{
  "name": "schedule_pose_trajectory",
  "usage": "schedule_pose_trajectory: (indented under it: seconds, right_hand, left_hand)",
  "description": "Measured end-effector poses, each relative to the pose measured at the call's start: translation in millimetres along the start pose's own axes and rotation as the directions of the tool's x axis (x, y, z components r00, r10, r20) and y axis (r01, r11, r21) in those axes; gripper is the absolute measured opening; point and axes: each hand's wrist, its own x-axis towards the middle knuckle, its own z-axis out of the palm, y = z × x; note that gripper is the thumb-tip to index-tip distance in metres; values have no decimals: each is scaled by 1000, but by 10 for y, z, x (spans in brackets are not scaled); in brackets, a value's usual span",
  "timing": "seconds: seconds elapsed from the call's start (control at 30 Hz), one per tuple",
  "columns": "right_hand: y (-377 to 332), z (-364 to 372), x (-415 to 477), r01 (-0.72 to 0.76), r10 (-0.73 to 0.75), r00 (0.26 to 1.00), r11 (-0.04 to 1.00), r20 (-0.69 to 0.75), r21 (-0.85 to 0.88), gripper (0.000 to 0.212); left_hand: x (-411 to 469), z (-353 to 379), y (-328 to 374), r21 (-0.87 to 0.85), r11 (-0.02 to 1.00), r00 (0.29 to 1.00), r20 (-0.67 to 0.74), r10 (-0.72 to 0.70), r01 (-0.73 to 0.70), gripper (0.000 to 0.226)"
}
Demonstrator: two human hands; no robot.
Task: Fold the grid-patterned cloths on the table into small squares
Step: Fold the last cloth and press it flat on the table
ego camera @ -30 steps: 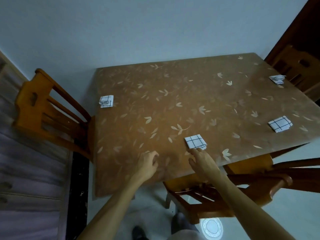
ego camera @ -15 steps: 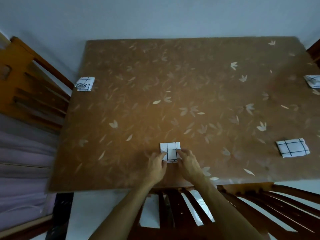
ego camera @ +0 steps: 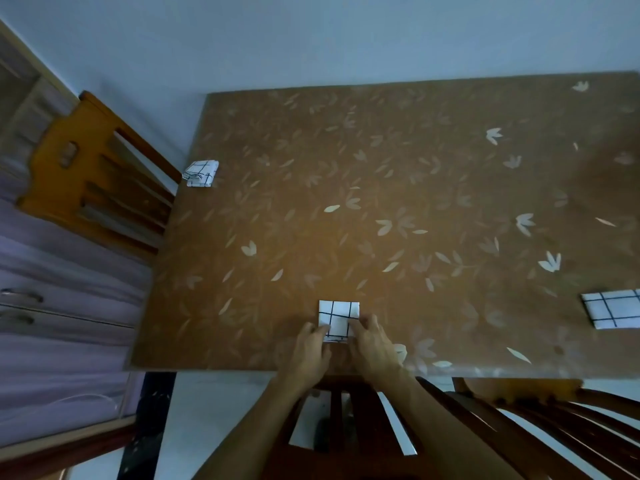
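nearest the camera, the dark slats of a wooden chair [ego camera: 349,441] ran under both forearms. just past it, the left hand [ego camera: 308,351] and the right hand [ego camera: 375,346] lay side by side at the near edge of the table [ego camera: 381,174], a brown top printed with pale leaves. between them sat a small folded cloth [ego camera: 338,313], white with a black grid, flat on the table close to its near edge. the left hand's bent fingertips [ego camera: 323,330] touched the cloth's near left corner, and the right hand's fingers [ego camera: 362,325] covered its near right corner. whether either hand pinched the cloth or only pressed on it could not be told.

further out to the right, a second folded cloth [ego camera: 613,308] lay flat, cut off by the frame's edge and well apart from the hands. beyond, at the table's left edge, a third cloth [ego camera: 201,173] sat in a looser, rumpled fold. just beside it stood an orange wooden chair [ego camera: 83,161], with a pale wall [ego camera: 311,39] behind the table.
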Motion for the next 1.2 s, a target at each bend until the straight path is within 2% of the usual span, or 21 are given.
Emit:
schedule_pose_trajectory:
  seconds: [0.17,0.33,0.43,0.77,0.97,1.1,1.2]
  right_hand:
    - [-22,-138,-157,-62,60,997,998,-58,-28,41]
    - [-22,-246,-435,-62,54,995,993,-87,-100,41]
    - [-35,-311,-639,-100,85,984,991,-159,-94,37]
    - [173,-433,-1224,-137,124,960,990,-249,-36,37]
    - [607,-545,-1544,-160,159,944,987,-290,21,38]
    - [1049,-689,-1757,-179,186,929,983,-320,51,37]
    - [1448,-800,-1905,-179,195,917,981,-348,80,36]
  left_hand:
    - [-133,-64,-30,-5,999,998,-40,49,-50,44]
    - [-252,-108,-71,25,992,990,-53,128,-127,43]
    - [-322,-121,-32,29,986,983,-76,164,-163,43]
    - [-449,-46,284,130,945,948,-64,312,-302,33]
    - [-529,152,705,239,893,919,-6,395,-382,30]
    - [-573,380,1109,264,870,904,17,427,-416,20]
    - [-582,599,1464,282,860,902,49,429,-424,25]
